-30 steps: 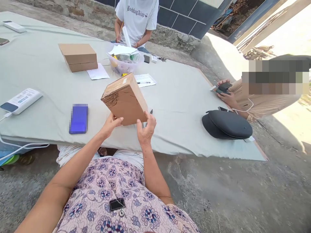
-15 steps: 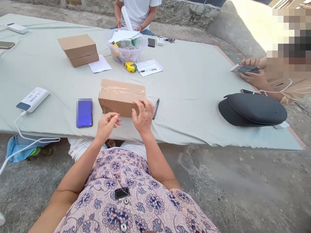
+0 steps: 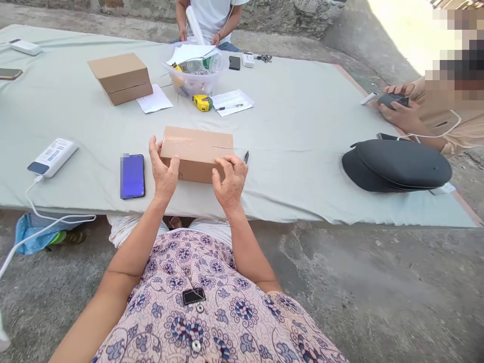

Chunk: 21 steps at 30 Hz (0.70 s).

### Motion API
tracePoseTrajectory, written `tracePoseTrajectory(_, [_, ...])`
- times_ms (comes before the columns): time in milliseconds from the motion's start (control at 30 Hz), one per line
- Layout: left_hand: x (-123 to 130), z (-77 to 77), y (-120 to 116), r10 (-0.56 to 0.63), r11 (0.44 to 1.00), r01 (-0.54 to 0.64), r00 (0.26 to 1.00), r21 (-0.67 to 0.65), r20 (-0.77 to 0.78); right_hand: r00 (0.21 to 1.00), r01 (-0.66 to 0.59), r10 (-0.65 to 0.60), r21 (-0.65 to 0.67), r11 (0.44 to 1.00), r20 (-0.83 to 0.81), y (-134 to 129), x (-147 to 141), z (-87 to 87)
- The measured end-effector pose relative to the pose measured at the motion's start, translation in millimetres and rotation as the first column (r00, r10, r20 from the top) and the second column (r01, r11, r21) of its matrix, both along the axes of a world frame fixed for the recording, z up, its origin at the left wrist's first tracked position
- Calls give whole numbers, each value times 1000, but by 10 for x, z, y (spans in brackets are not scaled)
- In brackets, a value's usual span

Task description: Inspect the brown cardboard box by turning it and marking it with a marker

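A closed brown cardboard box (image 3: 196, 146) lies lengthwise on the table in front of me. My left hand (image 3: 163, 169) grips its left end, thumb on the front edge and fingers around the side. At the right front corner, my right hand (image 3: 230, 181) holds the box with curled fingers on its top edge and front. Part of a dark print shows low on the front face, beside my left thumb. A black pen (image 3: 246, 157) is partly hidden behind my right hand. To the left of the box lies a phone (image 3: 133, 176) with a blue screen.
Farther back stand another cardboard box (image 3: 119, 75), a plastic basin (image 3: 196, 83) of items, a yellow tape measure (image 3: 203, 103) and a paper with a pen (image 3: 234, 103). A white power bank (image 3: 53, 157) lies left, a black case (image 3: 397, 166) right. Two people sit around the table.
My left hand has moved from in front of the box, fingers pinched, to its left end and taken hold. The box has shifted slightly right, and my right hand with it.
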State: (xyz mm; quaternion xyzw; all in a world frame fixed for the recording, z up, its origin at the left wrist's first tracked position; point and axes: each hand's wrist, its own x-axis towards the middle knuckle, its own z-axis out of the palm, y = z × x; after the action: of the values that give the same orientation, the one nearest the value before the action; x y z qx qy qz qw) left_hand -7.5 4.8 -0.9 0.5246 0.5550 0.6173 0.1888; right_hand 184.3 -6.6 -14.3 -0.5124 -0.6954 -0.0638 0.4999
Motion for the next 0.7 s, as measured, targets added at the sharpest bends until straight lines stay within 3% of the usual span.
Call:
tracePoseTrajectory(167, [257, -28, -183, -24, 1000, 24, 998, -4, -56, 994, 94, -94, 2, 996, -64, -47, 130, 5])
tracePoseTrajectory(400, [367, 66, -222, 52, 998, -57, 987, -29, -154, 967, 223, -226, -35, 974, -119, 37, -60, -12])
tracePoseTrajectory(533, [364, 44, -186, 61, 997, -67, 988, -39, -141, 973, 190, -192, -26, 981, -126, 53, -24, -38])
tracePoseTrajectory(700, [316, -4, -181, 39, 999, -41, 992, -18, -124, 978, 57, -58, -13, 998, -200, -2, 151, -56])
